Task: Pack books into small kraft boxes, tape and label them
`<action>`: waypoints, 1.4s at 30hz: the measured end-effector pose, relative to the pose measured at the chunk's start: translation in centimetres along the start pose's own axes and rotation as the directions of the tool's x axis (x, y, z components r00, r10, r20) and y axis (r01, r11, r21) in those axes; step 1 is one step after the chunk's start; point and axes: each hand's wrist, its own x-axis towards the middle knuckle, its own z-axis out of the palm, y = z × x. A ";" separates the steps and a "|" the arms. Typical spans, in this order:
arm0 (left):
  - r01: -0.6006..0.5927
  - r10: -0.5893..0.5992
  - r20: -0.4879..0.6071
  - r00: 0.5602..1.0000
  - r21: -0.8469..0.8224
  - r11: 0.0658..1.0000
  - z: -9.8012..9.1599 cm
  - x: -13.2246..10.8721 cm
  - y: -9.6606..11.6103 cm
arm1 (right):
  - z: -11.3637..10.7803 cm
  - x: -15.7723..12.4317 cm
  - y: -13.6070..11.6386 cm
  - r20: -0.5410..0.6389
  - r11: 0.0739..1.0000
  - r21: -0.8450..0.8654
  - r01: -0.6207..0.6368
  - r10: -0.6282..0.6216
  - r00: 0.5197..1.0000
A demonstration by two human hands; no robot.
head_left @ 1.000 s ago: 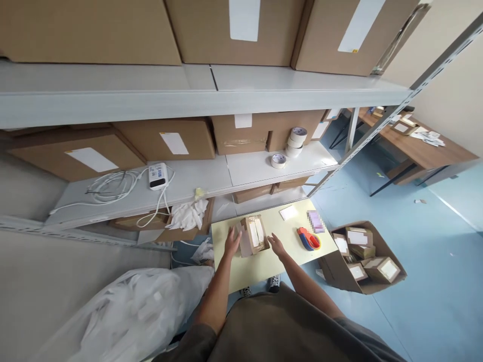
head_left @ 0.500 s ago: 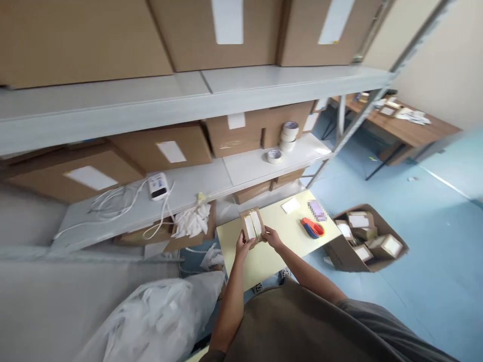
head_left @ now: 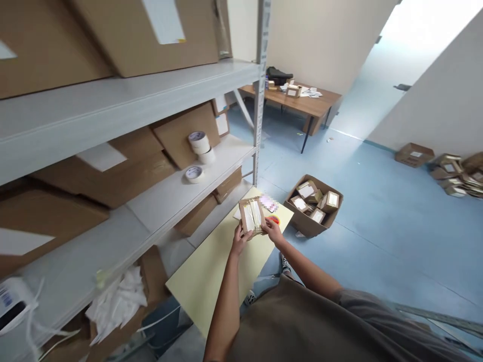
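Note:
A small cardboard box point(head_left: 252, 215) with a white label and shiny clear tape across it is held up over a pale yellow table point(head_left: 211, 274). My left hand point(head_left: 240, 240) grips its lower left corner, thumb on the front. At the lower right edge my right hand point(head_left: 272, 230) closes on the same box. Just behind the right hand, a red tape dispenser point(head_left: 274, 219) shows in part. A pixelated purple item point(head_left: 268, 203) lies past the box, and a white slip point(head_left: 237, 214) peeks out at its left.
An open carton point(head_left: 309, 221) of several small labelled boxes stands on the floor to the right. Grey shelving point(head_left: 226, 151) with large cartons and white tape rolls point(head_left: 194, 174) runs along the left. Farther back is a brown desk point(head_left: 302, 103); more boxes point(head_left: 415, 155) sit far right.
My view has swung to the right, so the shelves slide left and more floor shows. Both hands still hold the box, which now appears in front of the dispenser.

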 end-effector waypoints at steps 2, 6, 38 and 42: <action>0.014 -0.016 0.043 0.999 0.034 0.999 4.0 2.9 0.9 | -4.0 1.1 -0.7 -0.094 1.000 0.006 0.010 -0.010 0.996; 0.034 -0.034 0.218 0.975 0.002 0.999 13.6 8.0 3.1 | -12.7 3.4 -2.2 -0.273 1.000 0.008 0.016 -0.013 0.962; 0.018 -0.107 0.333 0.937 0.259 0.966 51.1 28.2 7.0 | -47.0 15.0 -6.9 -0.646 0.962 -0.113 -0.249 0.119 0.754; 0.039 -0.101 0.266 0.959 0.229 0.973 48.2 27.0 6.4 | -44.7 15.8 -6.7 -0.593 0.984 -0.060 -0.170 0.101 0.799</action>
